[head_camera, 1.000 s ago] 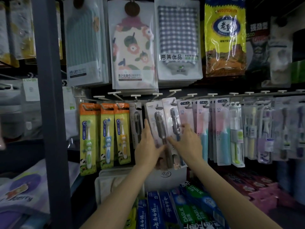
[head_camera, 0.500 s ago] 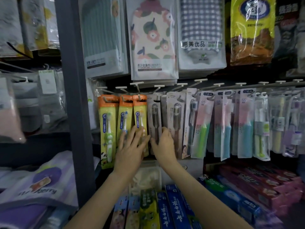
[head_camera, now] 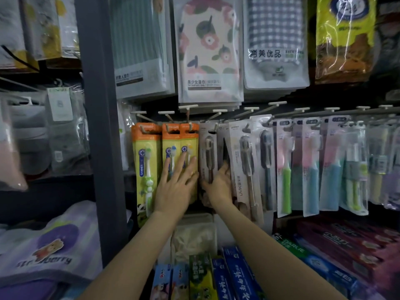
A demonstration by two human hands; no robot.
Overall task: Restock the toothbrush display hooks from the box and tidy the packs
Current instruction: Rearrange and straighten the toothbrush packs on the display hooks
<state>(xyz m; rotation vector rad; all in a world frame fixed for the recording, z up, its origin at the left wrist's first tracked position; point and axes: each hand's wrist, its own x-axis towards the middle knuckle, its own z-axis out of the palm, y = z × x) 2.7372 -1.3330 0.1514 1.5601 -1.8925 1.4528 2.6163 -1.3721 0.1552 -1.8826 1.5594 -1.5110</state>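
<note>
Both hands (head_camera: 176,187) now further left along dim, crowded hook wall (head_camera: 238,113)

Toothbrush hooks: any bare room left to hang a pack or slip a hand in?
The hook row is crowded: packs overlap edge to edge. One dark slit opens beside the right hand among the grey packs. The left hand lies flat on the orange-topped packs. White tag arms above stand bare.

Your left hand (head_camera: 176,187) covers the lower halves of two orange-topped packs (head_camera: 180,144). Your right hand (head_camera: 219,187) has its fingertips hidden behind the grey packs (head_camera: 208,156), so its grip cannot be confirmed. The toothpaste boxes (head_camera: 223,278) are cut off by the bottom edge.
</note>
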